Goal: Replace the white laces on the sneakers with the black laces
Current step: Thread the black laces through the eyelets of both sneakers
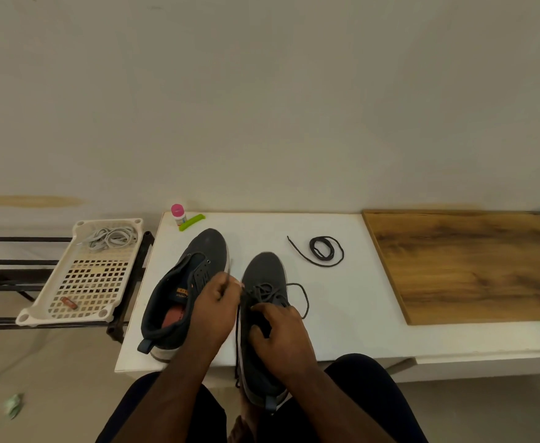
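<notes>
Against a plain pale wall stands the white table (326,314) where we work, with a wooden board (470,266) on its right part. Two dark sneakers lie side by side on it, toes to the wall and heels to us. The left sneaker (185,282) has empty eyelets. The right sneaker (263,314) is partly threaded with a black lace (297,295), and its heel hangs over the near edge of the table.

Our left hand (212,314) is lifted between the two shoes, its fingers closed around one end of this lace, we think; a strand runs down from it to the table edge. Our right hand (281,334) rests on the opening of the right sneaker, fingers curled on the tongue area, holding the shoe steady.

The long axis of the right sneaker runs from us to the wall, so the eyelet rows lie just in front of both hands. The left hand is nearer to the left row, so it should probably feed the lace end there.

The spare black lace (324,252) waits coiled beyond the right shoe, nearer to our right hand. The white laces (110,238) lie apart in the plastic tray (86,282) at the left, together with a small orange thing we cannot identify.
</notes>
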